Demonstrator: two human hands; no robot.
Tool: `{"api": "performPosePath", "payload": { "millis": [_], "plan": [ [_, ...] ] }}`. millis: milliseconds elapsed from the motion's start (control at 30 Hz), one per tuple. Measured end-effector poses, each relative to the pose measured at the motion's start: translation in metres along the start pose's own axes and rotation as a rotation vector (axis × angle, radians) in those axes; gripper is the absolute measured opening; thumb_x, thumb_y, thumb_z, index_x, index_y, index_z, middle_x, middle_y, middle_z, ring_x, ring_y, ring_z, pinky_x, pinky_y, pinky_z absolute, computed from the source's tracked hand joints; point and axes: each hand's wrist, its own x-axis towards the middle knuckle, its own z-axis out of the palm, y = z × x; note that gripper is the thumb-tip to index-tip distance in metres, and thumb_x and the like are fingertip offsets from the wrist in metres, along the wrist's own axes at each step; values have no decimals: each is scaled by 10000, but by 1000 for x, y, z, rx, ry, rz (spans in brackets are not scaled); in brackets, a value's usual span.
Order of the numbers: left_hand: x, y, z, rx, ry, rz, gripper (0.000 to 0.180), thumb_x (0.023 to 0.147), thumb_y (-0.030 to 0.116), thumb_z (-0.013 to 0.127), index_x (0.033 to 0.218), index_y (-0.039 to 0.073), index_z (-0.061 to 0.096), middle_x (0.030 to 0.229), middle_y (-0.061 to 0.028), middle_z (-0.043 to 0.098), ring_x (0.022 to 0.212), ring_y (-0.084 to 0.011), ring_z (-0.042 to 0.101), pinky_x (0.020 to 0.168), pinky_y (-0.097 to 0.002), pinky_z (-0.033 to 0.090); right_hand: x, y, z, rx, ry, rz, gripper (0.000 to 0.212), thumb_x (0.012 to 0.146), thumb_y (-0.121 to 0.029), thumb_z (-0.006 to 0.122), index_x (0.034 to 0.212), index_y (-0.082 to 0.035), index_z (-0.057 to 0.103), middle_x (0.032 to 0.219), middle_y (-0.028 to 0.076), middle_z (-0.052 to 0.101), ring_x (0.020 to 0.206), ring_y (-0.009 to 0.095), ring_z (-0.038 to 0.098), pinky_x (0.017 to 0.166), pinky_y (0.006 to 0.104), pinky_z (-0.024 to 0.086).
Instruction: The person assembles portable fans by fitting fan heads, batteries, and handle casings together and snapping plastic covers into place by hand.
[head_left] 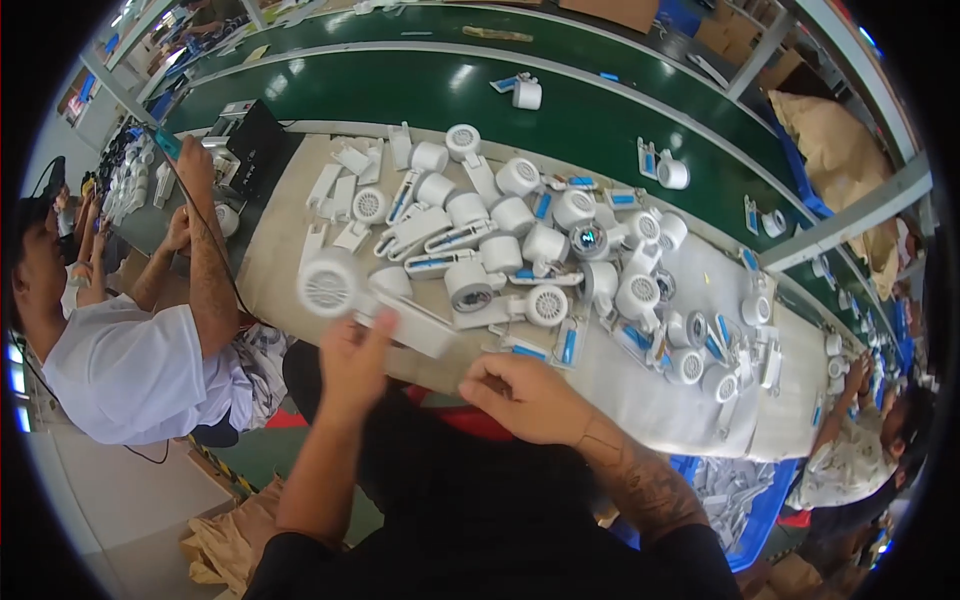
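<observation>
My left hand (352, 362) grips the handle of a white handheld fan (332, 283) with a round grilled head, lifted just above the near edge of the beige work table (280, 250). My right hand (525, 395) hovers at the table's near edge with fingers curled; what it holds, if anything, is hidden. Right beyond both hands lies a big heap of white handheld fans (545, 250), some with blue film on their handles.
A green conveyor belt (400, 90) runs behind the table and carries a few fans (525, 92). A person in a white shirt (130, 370) works at my left. Another person (860, 450) sits at the right. A blue bin of white parts (740, 495) is below the table.
</observation>
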Motion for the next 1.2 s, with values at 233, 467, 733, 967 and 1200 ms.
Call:
{"api": "performPosePath", "payload": {
  "millis": [233,467,733,967,1200],
  "plan": [
    [97,0,-160,362,37,-169,261,889,231,733,907,-28,713,702,-14,658,573,-89,586,543,-249,475,127,-20,-122,-227,169,-132,173,910,-196,715,934,-26,696,817,31,664,705,95,611,641,270,498],
    [149,8,-184,1000,130,-168,421,742,385,802,879,-9,744,691,-188,666,640,-319,678,641,-418,522,319,59,-244,-1000,562,-227,563,804,-299,785,1270,-78,558,1172,214,642,1178,378,563,1011,458,451],
    [172,-68,-173,978,385,-26,318,787,330,793,918,49,720,796,-178,699,742,-358,685,683,-454,532,441,140,-288,-998,545,-45,503,884,-447,693,1257,-115,629,1031,189,709,971,369,687,878,412,517],
    [174,-109,-160,790,638,366,251,753,180,805,939,40,712,855,-157,688,788,-336,666,709,-430,524,420,173,-342,-1068,617,-212,630,891,-324,709,1381,0,483,1187,217,662,1094,358,651,953,397,487],
    [156,-100,-157,747,642,264,341,728,169,714,1040,34,680,900,-177,678,873,-359,658,788,-440,525,277,78,-325,-447,682,-359,493,998,-145,626,1433,-12,435,1192,107,635,1083,164,586,988,277,422]
  ]
}}
